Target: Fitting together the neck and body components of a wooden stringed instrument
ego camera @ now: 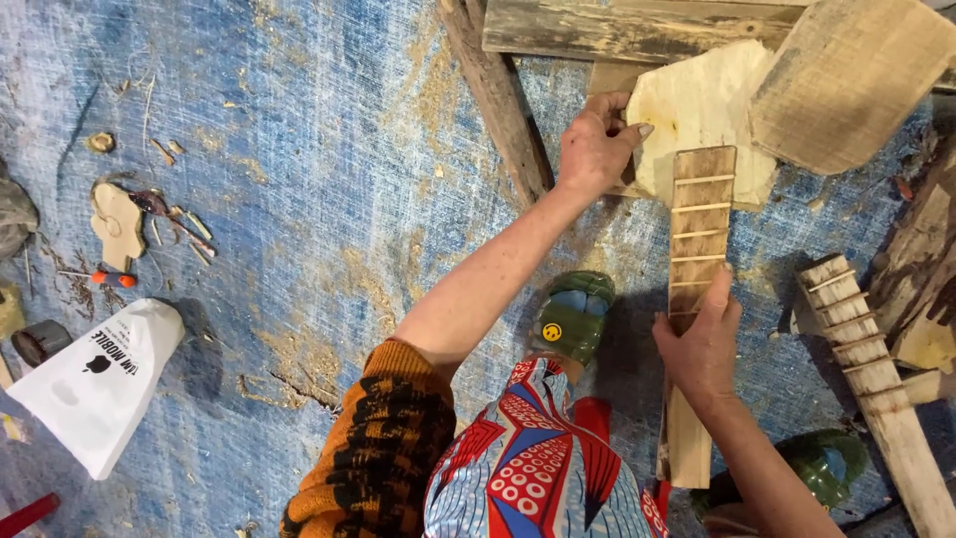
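Head view shows your left hand [596, 146] gripping the edge of the pale wooden guitar body [697, 110] near the top edge of the blue tarp [299, 199], while your right hand [702, 344] clasps the fretted neck [694, 269] laid against it. Frets look already set; neck and body do not appear fastened yet, I judge.

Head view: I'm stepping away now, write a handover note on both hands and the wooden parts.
Left hand: grip on the edge of the pale, guitar-body-shaped wooden cutout, pressing it to the blue sawdust-strewn floor cloth.
Right hand: holds the long narrow wooden neck strip with pale cross frets, whose top end lies on the cutout.
A second fretted wooden neck lies to the right, untouched.
Done: neck laid on the body. No fastening shows; alignment and joining appear left.
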